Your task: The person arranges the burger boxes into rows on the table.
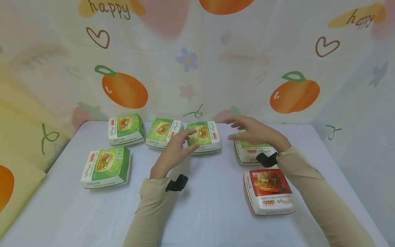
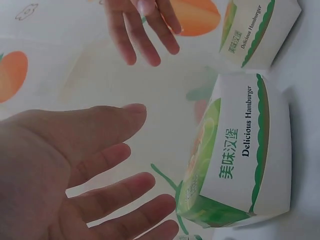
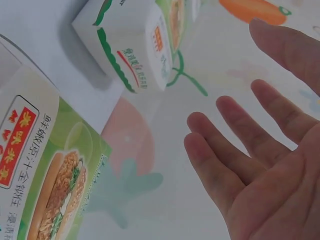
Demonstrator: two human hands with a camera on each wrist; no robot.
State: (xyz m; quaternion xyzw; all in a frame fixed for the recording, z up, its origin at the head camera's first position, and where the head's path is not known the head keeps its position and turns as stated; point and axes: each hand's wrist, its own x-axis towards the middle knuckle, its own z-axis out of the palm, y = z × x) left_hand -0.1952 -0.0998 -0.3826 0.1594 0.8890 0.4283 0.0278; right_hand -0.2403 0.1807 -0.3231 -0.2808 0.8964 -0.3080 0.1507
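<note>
My left hand hovers over the back middle of the table, fingers spread and holding nothing. Just beyond its fingertips in the head view lies a green-and-white hamburger box; another green hamburger box lies partly behind the hand. In the left wrist view, a gap shows between that hand and the nearest box. My right hand, also with nothing in it, is above a green hamburger box, partly hiding it. The right wrist view shows these fingers apart from both boxes there.
Two more green hamburger boxes, one at the back left and one in front of it, lie on the white table. A red hamburger box lies near my right forearm. A printed cloth hangs behind the table.
</note>
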